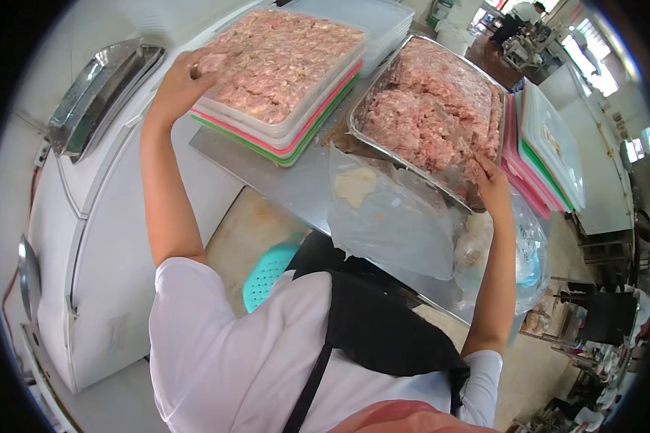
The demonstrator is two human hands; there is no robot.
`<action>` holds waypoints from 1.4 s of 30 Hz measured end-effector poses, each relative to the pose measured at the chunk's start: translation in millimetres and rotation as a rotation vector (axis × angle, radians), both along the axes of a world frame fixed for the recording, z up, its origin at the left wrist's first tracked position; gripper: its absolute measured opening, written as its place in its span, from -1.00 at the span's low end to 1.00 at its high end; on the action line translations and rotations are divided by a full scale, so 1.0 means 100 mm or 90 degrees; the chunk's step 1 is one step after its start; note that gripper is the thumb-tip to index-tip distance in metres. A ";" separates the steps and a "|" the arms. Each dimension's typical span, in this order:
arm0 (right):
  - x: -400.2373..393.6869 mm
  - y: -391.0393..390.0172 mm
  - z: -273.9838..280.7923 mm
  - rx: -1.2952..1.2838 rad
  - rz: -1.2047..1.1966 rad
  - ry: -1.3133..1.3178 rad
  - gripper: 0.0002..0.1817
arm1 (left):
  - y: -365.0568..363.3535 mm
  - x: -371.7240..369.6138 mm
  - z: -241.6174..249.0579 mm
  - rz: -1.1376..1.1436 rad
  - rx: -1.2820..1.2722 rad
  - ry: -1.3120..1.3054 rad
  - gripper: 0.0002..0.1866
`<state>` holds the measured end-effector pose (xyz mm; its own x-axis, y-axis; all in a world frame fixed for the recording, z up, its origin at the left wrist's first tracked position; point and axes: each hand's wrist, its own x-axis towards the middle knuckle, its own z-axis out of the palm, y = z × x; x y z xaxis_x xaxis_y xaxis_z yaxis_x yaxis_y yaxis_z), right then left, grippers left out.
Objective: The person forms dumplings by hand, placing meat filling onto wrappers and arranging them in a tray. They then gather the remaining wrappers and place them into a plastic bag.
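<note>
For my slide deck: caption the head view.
Left hand at a stacked tray of dumplings, right hand in a pan of minced meat.

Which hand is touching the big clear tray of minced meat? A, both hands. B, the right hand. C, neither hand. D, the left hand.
B: the right hand rests on the clear tray, while the left hand is at the stacked trays.

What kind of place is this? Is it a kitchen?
Probably a food-preparation workshop, not a home kitchen. A big clear tub heaped with pink minced meat, a stack of flat plastic trays with a meat-filled one on top and a steel worktable suggest it. The left hand touches the stack.
</note>
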<state>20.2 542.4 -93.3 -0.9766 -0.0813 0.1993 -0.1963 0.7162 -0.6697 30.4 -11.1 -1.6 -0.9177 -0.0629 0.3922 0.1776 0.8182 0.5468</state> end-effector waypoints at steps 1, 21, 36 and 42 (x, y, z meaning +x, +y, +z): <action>-0.08 0.01 -0.07 0.001 0.009 0.016 -0.65 | -0.11 0.01 -0.02 0.090 -0.125 0.009 -0.43; -0.11 -0.13 -0.21 0.152 -0.017 0.125 -0.69 | -0.24 -0.17 -0.01 0.053 0.003 -0.283 -0.37; -0.09 -0.13 -0.17 0.170 0.027 0.094 -0.68 | 1.65 0.27 -0.12 -0.403 0.143 0.041 -0.72; 0.06 0.09 0.41 0.292 0.079 0.071 -0.69 | 2.12 0.25 -1.15 -0.522 -0.005 -0.126 -0.66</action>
